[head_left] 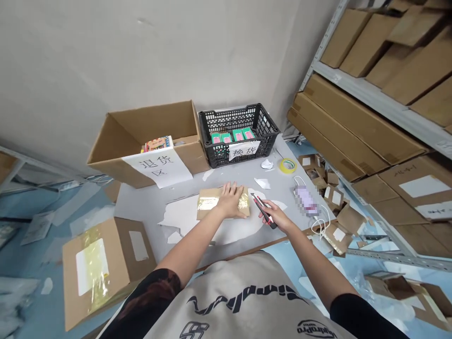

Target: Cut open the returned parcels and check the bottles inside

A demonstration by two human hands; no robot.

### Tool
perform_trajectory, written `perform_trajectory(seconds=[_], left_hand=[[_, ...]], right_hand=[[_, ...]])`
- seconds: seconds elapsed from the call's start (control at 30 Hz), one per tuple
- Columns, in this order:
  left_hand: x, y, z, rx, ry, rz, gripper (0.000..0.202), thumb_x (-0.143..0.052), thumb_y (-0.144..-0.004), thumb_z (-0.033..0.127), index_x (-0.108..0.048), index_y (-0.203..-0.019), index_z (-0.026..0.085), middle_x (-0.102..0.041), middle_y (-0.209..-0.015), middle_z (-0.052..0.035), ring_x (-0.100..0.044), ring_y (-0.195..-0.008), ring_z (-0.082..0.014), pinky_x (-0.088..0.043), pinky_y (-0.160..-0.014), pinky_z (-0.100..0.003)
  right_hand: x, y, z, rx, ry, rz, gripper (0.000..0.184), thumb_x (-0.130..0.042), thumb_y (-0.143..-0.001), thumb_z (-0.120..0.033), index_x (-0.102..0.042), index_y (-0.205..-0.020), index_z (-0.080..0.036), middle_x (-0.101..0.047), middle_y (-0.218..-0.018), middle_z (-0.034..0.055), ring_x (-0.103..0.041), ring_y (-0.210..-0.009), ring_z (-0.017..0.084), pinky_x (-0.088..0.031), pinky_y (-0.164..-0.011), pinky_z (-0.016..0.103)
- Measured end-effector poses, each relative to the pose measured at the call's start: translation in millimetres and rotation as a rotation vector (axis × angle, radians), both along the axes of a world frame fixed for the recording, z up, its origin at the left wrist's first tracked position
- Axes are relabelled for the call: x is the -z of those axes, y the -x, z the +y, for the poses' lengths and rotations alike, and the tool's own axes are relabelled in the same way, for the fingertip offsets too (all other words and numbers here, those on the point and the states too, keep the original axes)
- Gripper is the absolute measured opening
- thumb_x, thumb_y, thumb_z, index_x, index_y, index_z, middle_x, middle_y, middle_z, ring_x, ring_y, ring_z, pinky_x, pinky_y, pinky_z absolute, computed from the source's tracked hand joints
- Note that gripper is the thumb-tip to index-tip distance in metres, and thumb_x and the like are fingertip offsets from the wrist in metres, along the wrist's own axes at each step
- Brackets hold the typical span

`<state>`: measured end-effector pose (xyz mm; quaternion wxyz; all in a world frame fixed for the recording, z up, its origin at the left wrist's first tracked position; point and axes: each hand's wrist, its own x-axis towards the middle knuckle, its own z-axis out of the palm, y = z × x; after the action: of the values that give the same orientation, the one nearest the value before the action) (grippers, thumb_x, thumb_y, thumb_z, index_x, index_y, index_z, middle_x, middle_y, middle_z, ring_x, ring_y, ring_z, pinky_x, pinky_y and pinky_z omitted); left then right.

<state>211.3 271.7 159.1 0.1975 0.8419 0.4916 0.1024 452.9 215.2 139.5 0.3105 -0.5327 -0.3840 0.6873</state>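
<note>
A small brown parcel (212, 201) wrapped in shiny yellow tape lies on the grey table (141, 202). My left hand (231, 200) lies flat on top of it, fingers spread, pressing it down. My right hand (277, 215) is closed around a red and black utility knife (263, 211). The knife's tip points at the parcel's right end, a short way from it.
At the back stand an open cardboard box (148, 136) with a paper label and a black crate (238, 134) of green packs. A tape roll (287, 165), paper scraps and a phone with cable (306, 200) lie right. Shelves of cartons (370, 117) rise right; a taped box (102, 268) sits lower left.
</note>
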Motion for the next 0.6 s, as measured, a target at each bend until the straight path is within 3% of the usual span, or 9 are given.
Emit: perform_trajectory(seconds=[0.17, 0.33, 0.5, 0.6], left_hand=[[8.7, 5.7, 4.6, 0.014, 0.04, -0.013, 0.13, -0.082, -0.039, 0.071, -0.035, -0.148, 0.019, -0.03, -0.154, -0.0214, -0.015, -0.144, -0.0468, -0.005, -0.116, -0.059], [12.0, 12.1, 4.9, 0.047, 0.028, -0.015, 0.127, -0.078, -0.043, 0.075, -0.035, -0.148, 0.02, -0.028, -0.155, -0.0194, -0.015, -0.145, -0.0445, -0.008, -0.117, -0.058], [17.1, 11.0, 7.5, 0.093, 0.018, 0.059, 0.135, -0.078, -0.043, 0.075, -0.027, -0.152, 0.016, -0.019, -0.159, -0.0214, -0.007, -0.146, -0.0471, -0.003, -0.116, -0.061], [15.9, 7.2, 8.2, 0.09, 0.035, 0.065, 0.138, -0.082, -0.039, 0.07, -0.025, -0.153, 0.016, -0.023, -0.157, -0.0209, -0.008, -0.146, -0.0468, -0.003, -0.117, -0.059]], right_hand=[[0.9, -11.4, 4.4, -0.131, -0.018, 0.062, 0.065, -0.063, -0.086, -0.042, -0.039, -0.145, -0.028, -0.071, -0.077, 0.0012, -0.062, -0.051, 0.014, -0.046, -0.046, 0.024], [11.9, -16.1, 16.2, -0.161, -0.033, 0.128, 0.066, -0.06, -0.088, -0.039, -0.037, -0.148, -0.029, -0.071, -0.078, 0.0017, -0.063, -0.052, 0.014, -0.047, -0.047, 0.025], [22.1, -24.4, 28.4, -0.233, 0.005, 0.173, 0.067, -0.059, -0.088, -0.039, -0.035, -0.149, -0.029, -0.07, -0.073, 0.0001, -0.062, -0.05, 0.014, -0.048, -0.048, 0.025], [26.5, -32.7, 37.6, -0.305, 0.044, 0.212, 0.068, -0.06, -0.087, -0.04, -0.035, -0.15, -0.028, -0.07, -0.072, -0.0003, -0.061, -0.05, 0.014, -0.048, -0.05, 0.026]])
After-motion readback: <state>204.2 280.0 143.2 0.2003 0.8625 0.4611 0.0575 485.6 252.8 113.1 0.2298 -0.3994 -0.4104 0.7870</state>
